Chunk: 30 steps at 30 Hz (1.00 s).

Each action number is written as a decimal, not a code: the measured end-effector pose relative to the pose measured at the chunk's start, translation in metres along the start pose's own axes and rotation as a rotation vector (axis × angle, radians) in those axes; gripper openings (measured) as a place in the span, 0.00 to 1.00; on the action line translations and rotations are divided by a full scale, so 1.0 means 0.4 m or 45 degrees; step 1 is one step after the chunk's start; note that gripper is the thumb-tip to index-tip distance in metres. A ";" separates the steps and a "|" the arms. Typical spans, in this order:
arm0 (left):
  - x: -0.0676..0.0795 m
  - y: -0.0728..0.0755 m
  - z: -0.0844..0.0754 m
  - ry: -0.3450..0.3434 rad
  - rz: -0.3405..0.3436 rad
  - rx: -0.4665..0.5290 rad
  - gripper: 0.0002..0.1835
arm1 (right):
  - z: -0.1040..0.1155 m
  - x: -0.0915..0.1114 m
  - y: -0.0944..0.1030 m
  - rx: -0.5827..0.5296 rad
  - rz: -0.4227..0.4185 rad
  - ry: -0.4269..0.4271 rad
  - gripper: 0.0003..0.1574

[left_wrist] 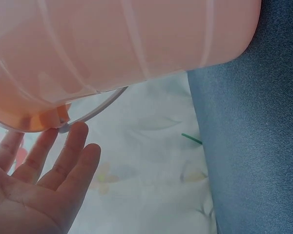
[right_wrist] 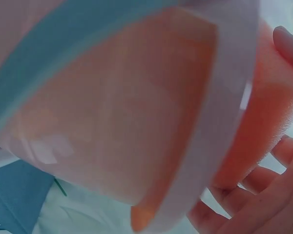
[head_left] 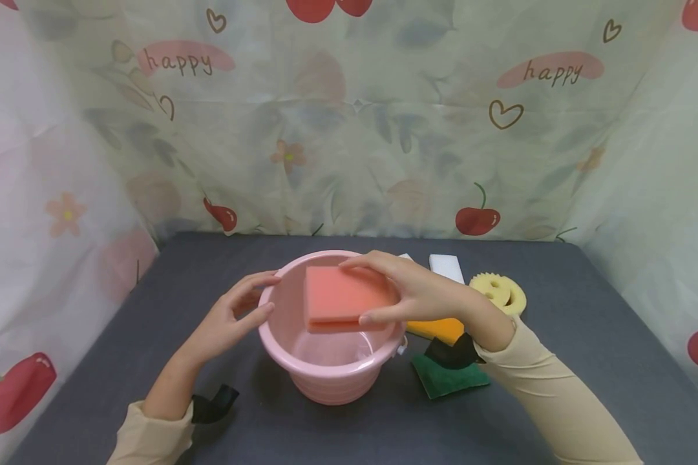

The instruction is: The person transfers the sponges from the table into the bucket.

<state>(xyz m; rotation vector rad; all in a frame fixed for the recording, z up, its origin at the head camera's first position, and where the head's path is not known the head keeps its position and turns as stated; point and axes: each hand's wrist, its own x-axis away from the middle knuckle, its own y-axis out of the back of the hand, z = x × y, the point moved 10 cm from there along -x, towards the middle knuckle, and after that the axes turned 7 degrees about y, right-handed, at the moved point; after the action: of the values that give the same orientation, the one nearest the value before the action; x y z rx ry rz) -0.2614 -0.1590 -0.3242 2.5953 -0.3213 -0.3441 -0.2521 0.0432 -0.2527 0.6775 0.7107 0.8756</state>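
A pink bucket (head_left: 333, 374) with a pale handle (left_wrist: 100, 105) stands upright on the dark table. Over its mouth, my right hand (head_left: 410, 284) holds a block-shaped coral sponge (head_left: 349, 294), thumb on the near side and fingers at the far side. The same sponge (right_wrist: 263, 117) shows beyond the bucket rim (right_wrist: 229, 97) in the right wrist view. At the bucket's left rim, my left hand (head_left: 227, 316) rests with relaxed fingers and thumb. In the left wrist view its fingertips (left_wrist: 78, 131) lie beside the rim and handle joint.
Right of the bucket lie a green scouring pad (head_left: 448, 378), an orange-yellow sponge (head_left: 442, 329), a white block (head_left: 446, 266) and a yellow smiley-face sponge (head_left: 514, 297). My right forearm partly covers this group. A patterned curtain (head_left: 355, 129) hangs behind the table (head_left: 209, 258).
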 end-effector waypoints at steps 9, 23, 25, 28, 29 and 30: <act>0.001 0.000 -0.001 0.000 -0.004 -0.008 0.23 | -0.021 -0.001 -0.033 -0.073 0.068 -0.046 0.42; 0.001 0.000 0.001 0.010 -0.010 -0.016 0.23 | -0.030 -0.008 -0.056 0.020 0.101 -0.039 0.41; 0.000 0.000 0.001 0.009 -0.009 -0.014 0.23 | -0.031 -0.009 -0.058 0.028 0.107 -0.035 0.41; 0.000 -0.002 0.000 0.011 -0.004 -0.009 0.23 | -0.033 -0.010 -0.062 0.040 0.116 -0.032 0.41; 0.000 -0.002 0.001 0.013 -0.003 -0.008 0.23 | -0.034 -0.010 -0.063 0.049 0.118 -0.030 0.40; 0.000 -0.002 0.001 0.015 -0.002 -0.007 0.23 | -0.034 -0.010 -0.063 0.060 0.120 -0.030 0.40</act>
<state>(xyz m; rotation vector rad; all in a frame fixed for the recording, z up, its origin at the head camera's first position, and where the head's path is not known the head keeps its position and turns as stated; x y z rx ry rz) -0.2615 -0.1585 -0.3249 2.5912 -0.3142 -0.3297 -0.2536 0.0309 -0.2791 0.7670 0.6845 0.9386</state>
